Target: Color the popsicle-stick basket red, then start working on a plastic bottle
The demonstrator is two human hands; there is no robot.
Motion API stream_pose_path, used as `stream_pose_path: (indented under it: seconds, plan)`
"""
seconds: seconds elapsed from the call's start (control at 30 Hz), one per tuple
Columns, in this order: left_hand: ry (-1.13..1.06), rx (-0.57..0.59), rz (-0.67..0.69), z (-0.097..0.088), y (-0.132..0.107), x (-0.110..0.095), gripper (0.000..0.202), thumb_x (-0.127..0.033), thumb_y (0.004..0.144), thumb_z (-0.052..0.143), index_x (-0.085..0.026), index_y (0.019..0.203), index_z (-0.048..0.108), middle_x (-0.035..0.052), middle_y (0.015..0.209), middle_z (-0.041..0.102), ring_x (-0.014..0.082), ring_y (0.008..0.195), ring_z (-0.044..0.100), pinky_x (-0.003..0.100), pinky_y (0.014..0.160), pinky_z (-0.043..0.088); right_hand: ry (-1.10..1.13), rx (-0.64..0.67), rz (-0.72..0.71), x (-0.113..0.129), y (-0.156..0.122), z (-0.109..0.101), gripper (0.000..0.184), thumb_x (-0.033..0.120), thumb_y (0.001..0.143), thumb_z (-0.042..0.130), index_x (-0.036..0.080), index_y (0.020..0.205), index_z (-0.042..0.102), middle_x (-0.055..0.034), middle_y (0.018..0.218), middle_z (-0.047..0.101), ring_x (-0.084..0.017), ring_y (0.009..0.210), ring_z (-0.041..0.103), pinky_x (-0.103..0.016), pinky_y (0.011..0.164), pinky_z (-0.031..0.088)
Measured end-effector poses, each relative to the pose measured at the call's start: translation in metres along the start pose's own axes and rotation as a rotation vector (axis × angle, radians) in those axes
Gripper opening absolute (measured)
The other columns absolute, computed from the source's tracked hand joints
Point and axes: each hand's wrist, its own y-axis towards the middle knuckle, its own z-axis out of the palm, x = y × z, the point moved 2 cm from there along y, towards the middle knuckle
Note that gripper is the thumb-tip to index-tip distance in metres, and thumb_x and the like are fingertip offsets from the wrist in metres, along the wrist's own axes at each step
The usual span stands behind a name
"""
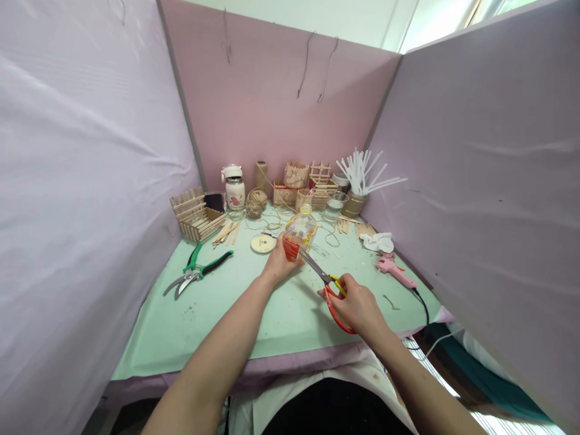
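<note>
My left hand (280,261) is wrapped around a clear plastic bottle (302,226) with a red and yellow label, over the middle of the table. The bottle's neck points away from me. In my right hand (360,302) are scissors (316,266) with red and yellow handles, my fingers in the loops. Their blades reach up to the bottle's near end, by the red label. Whether the tips have gone into the plastic I cannot tell.
Green-handled pruning shears (193,272) lie at left, near a stick basket (199,216). A pink glue gun (396,270) with its cord and crumpled white tissue (378,241) lie right. Behind stand a twine ball (256,203), a water glass (334,206) and white sticks (359,172). Cloth walls (281,103) enclose the table.
</note>
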Motion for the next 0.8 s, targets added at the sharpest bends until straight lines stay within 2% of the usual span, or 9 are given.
stream_pose_path:
  seconds: [0.27,0.5,0.8]
  plan:
    - [-0.003,-0.018,0.004,0.0,0.001,0.004,0.112,-0.022,0.06,0.095,-0.021,0.155,0.036,0.0189,0.146,0.064,0.0378,0.134,0.065,0.055,0.117,0.049,-0.065,0.036,0.016,0.009,0.0,-0.011,0.034,0.053,0.094,0.072,0.026,0.086,0.054,-0.0029,0.071,0.068,-0.023,0.068,0.064,-0.029,0.061,0.03]
    - [0.031,-0.003,0.01,-0.002,0.0,0.0,0.109,-0.023,0.063,0.094,-0.02,0.154,0.034,0.0182,0.144,0.066,0.0356,0.129,0.068,0.053,0.114,0.052,-0.143,0.071,0.047,0.014,-0.001,-0.02,0.036,0.057,0.096,0.07,0.025,0.089,0.057,-0.0044,0.074,0.07,-0.025,0.071,0.066,-0.03,0.06,0.027]
    - [0.032,-0.008,0.007,-0.002,0.002,0.002,0.109,-0.024,0.063,0.094,-0.022,0.155,0.035,0.0188,0.148,0.064,0.0346,0.134,0.066,0.053,0.116,0.05,-0.177,0.059,0.016,0.012,0.002,-0.017,0.041,0.063,0.097,0.067,0.023,0.095,0.061,-0.0089,0.082,0.075,-0.027,0.077,0.071,-0.031,0.06,0.027]
